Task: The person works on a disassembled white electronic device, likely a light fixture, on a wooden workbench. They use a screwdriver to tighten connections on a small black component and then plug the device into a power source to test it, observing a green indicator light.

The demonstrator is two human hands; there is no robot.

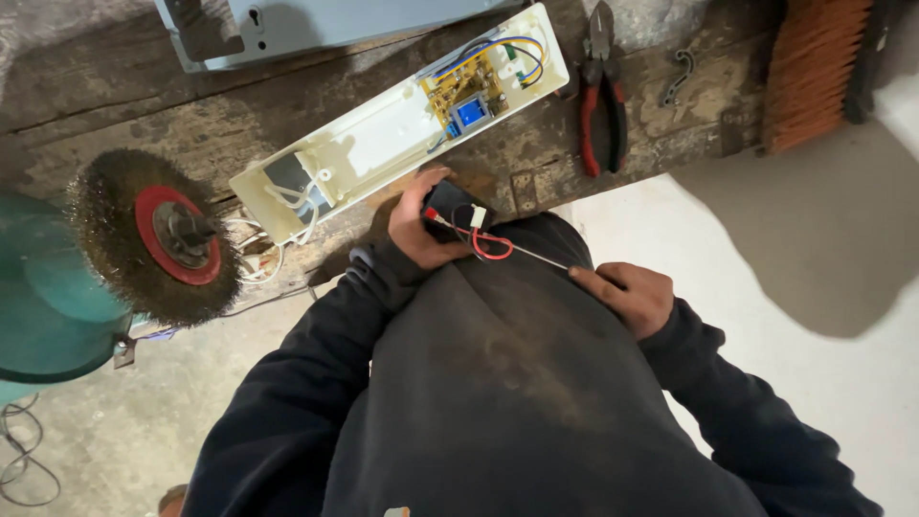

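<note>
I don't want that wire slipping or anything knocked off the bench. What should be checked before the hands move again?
1. Left hand grips the small black block: ok, fingers wrap around it.
2. Right hand pinches the thin lead: ok, the lead runs taut to the block.
3. Red wire free of tangles: not ok, it loops near the block.
4. Open white housing rests fully on the bench: ok.
5. Red-handled pliers within reach: ok, beside the housing.
6. Wire wheel stopped: cannot tell from a single picture.
</note>
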